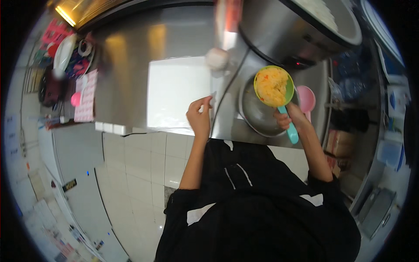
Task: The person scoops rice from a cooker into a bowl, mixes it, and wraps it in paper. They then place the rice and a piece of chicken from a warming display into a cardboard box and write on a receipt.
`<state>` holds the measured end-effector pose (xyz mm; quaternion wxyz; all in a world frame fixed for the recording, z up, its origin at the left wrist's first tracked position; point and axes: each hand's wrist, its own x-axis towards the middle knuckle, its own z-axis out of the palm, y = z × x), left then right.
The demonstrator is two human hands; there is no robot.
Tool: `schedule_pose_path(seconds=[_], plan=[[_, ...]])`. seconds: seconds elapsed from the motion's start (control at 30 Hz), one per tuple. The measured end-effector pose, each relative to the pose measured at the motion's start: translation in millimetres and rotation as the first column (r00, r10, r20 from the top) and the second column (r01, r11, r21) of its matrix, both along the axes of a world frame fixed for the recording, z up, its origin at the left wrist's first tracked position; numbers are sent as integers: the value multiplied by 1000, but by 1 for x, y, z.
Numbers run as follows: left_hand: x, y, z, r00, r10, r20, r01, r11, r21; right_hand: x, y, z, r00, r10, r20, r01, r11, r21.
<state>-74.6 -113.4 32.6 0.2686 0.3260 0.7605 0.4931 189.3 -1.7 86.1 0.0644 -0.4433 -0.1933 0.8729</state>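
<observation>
My right hand point(289, 117) grips the turquoise handle of a green scoop point(290, 88), which is filled with orange-yellow rice point(271, 86). The scoop is above a round metal bowl point(258, 119). My left hand point(200, 113) is raised at the right edge of a white sheet point(178, 91) on the steel counter; its thumb and fingers are bent close together near the clear edge of something thin, and I cannot tell whether they hold it. A pink scoop point(306, 98) lies just right of the bowl.
A large steel rice cooker point(294, 32) with white rice stands at the back right. A dark cable point(229, 88) crosses the steel counter point(121, 78). Beyond my left hand is a blurred pale round item point(217, 59). A white power strip point(110, 128) runs along the front edge.
</observation>
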Motion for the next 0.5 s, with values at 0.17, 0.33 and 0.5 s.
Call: schedule_pose_path(seconds=[0.17,0.33,0.5], plan=[[-116,-72,-21,843,442,-308,-417,897,147,-116,-43,1,974,142,-179,-171,973,-157],[-184,-65,-20,850,-194,-489,162,981,-107,-223,-48,-44,959,282,-38,-284,957,-65],[-203,-41,-37,594,-565,-573,458,823,-336,-254,-16,-55,935,336,111,-340,940,28]])
